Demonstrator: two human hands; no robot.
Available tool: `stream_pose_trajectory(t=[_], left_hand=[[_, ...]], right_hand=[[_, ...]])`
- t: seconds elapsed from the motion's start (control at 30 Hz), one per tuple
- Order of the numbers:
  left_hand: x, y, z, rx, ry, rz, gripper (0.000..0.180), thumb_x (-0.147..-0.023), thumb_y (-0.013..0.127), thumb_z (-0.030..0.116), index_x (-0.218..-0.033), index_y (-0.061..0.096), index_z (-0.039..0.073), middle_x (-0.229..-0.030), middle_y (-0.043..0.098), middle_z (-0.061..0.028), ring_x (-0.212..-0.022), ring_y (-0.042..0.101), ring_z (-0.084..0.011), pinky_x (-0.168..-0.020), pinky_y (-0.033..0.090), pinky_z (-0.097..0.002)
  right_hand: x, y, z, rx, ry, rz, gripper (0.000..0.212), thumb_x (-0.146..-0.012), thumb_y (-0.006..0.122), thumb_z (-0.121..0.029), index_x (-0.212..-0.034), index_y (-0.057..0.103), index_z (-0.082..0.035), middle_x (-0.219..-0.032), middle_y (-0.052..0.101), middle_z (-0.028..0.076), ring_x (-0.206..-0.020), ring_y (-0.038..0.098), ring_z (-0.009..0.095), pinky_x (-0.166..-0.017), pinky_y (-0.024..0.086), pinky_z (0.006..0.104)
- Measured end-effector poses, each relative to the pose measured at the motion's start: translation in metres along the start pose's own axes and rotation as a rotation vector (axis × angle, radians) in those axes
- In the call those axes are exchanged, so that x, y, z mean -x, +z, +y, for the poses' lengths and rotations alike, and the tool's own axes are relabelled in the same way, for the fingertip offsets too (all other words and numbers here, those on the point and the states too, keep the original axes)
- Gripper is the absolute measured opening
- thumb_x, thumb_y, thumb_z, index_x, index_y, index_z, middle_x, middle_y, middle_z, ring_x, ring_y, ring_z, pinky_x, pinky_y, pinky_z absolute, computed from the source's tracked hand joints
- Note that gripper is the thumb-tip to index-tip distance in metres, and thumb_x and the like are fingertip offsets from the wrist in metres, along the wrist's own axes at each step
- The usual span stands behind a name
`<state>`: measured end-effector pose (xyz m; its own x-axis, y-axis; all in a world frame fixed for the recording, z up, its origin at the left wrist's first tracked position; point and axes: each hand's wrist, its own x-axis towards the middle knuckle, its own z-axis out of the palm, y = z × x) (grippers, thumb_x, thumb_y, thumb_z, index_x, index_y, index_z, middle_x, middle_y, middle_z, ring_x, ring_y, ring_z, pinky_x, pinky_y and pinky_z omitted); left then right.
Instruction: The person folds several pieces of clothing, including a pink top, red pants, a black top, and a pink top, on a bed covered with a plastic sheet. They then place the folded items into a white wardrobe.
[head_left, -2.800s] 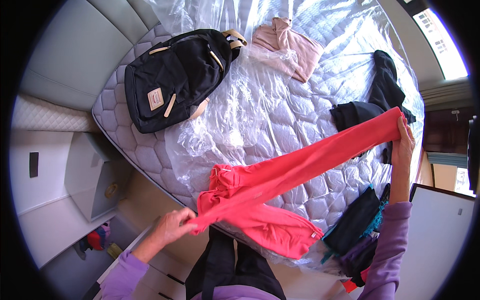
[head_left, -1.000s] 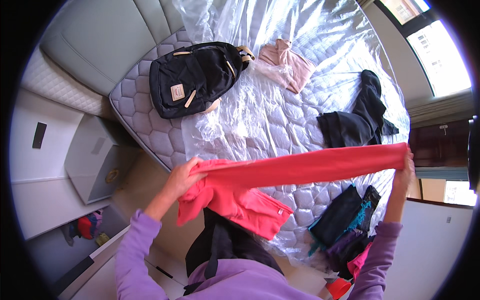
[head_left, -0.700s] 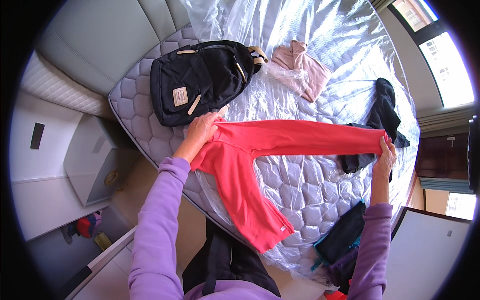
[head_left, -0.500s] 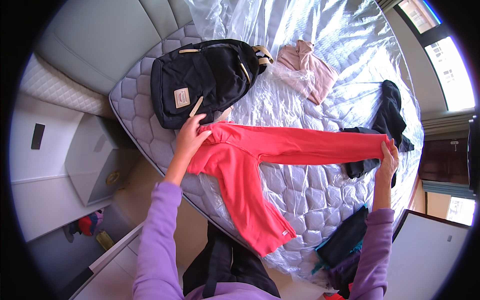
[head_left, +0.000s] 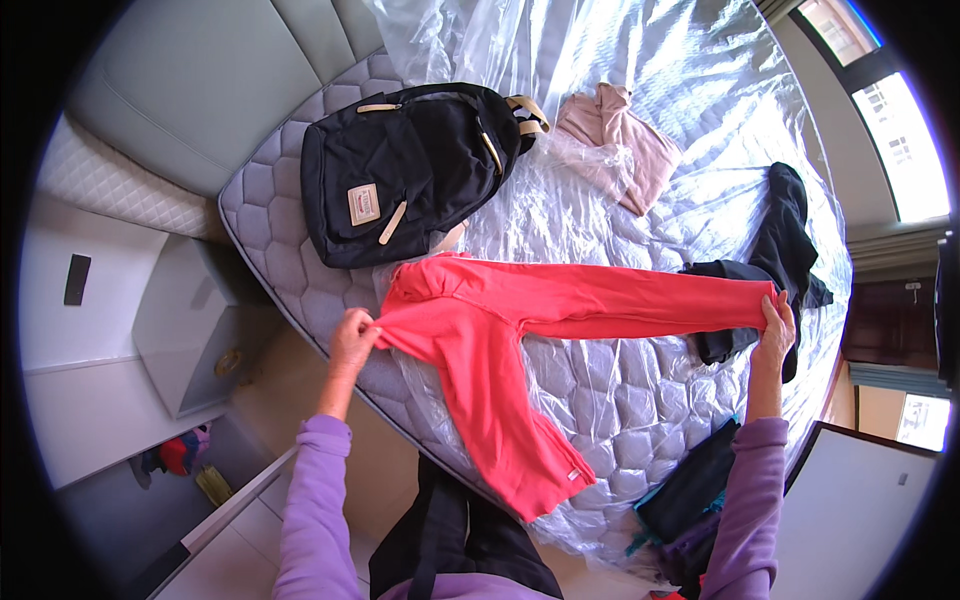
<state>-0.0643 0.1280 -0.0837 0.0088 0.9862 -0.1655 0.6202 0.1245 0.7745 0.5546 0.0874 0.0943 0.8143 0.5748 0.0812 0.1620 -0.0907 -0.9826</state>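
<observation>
A coral-red garment [head_left: 485, 330] lies spread on the plastic-covered mattress, one long limb stretched to the right and a wider part slanting toward me. Whether these are sleeves or legs I cannot tell. At its left side, my left hand [head_left: 352, 340] pinches a corner and draws the cloth into a point. My right hand [head_left: 777, 325] is closed on the end of the long limb, thumb on top. A small pale label [head_left: 574, 475] shows near the hem of the slanting part. Beyond the garment's left end lies a black backpack [head_left: 410, 175] with tan zip pulls.
The quilted mattress [head_left: 620, 385] is partly under clear plastic sheeting [head_left: 690, 80]. A folded pink garment [head_left: 645, 150] lies at the far side, black clothing [head_left: 785, 230] at the right. Dark and teal clothes [head_left: 690, 490] sit at the near right edge. A grey padded headboard [head_left: 190, 90] stands far left.
My left hand has let go of the garment's upper left edge beside the backpack and moved down and left to pinch its lower corner. My right hand keeps its hold.
</observation>
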Motion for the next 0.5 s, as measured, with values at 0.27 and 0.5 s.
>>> stream_pose_trajectory(t=[0.27,0.5], left_hand=[[-0.037,-0.035,0.077,-0.152,0.321,0.325,0.026,-0.07,0.062,0.007,-0.096,0.057,0.005,-0.096,0.056,-0.0075,-0.08,0.054,-0.0177,-0.069,0.045,-0.0278],[0.005,0.106,0.146,0.156,0.301,-0.175,0.016,-0.073,0.063,0.011,-0.088,0.059,0.009,-0.082,0.059,-0.007,-0.074,0.059,-0.0201,-0.065,0.047,-0.0295]], right_hand=[[0.006,0.0,0.008,0.024,0.031,0.077,0.028,-0.075,0.067,-0.005,-0.102,0.06,-0.001,-0.092,0.06,0.002,-0.082,0.056,0.009,-0.08,0.043,0.0207],[-0.007,0.006,0.013,-0.01,0.024,0.078,0.025,-0.075,0.066,-0.005,-0.099,0.06,-0.001,-0.09,0.06,0.002,-0.081,0.056,0.009,-0.078,0.042,0.0205]])
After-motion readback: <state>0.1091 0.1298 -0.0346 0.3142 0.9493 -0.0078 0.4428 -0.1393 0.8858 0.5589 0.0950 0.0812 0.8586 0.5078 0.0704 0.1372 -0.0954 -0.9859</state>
